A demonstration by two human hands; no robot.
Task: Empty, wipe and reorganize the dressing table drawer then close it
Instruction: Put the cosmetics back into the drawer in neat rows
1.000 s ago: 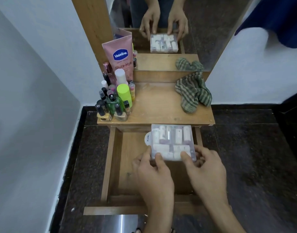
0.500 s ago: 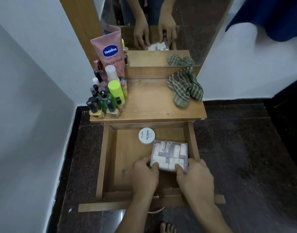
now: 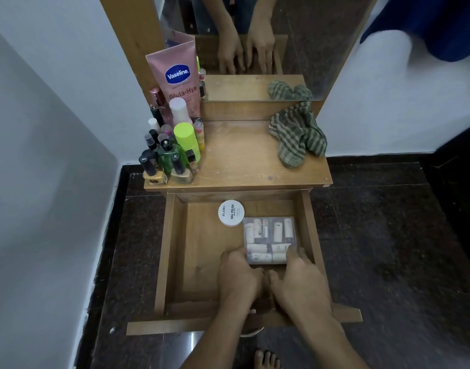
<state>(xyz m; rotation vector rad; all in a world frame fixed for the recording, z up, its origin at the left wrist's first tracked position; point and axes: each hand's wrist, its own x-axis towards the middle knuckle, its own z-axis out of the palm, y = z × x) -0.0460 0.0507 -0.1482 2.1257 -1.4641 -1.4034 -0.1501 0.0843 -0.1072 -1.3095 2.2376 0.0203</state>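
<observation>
Clear rectangular plastic box of small white tubes (image 3: 269, 237): laid in the open wooden drawer (image 3: 202, 249), right side (just beside a round white nail-polish jar (image 3: 231, 213)). Near corners are gripped by left hand (image 3: 238, 278) and right hand (image 3: 300, 280), fingers curled on them. Striped green cloth (image 3: 297, 137): kept above the drawer.

- Both forearms are reaching forward, side by side.
- The left hand (image 3: 239, 278) is curling its fingers on the clear box's (image 3: 269, 235) near left corner.
- The right hand (image 3: 300, 283) is gripping the near right corner, palm down.
</observation>
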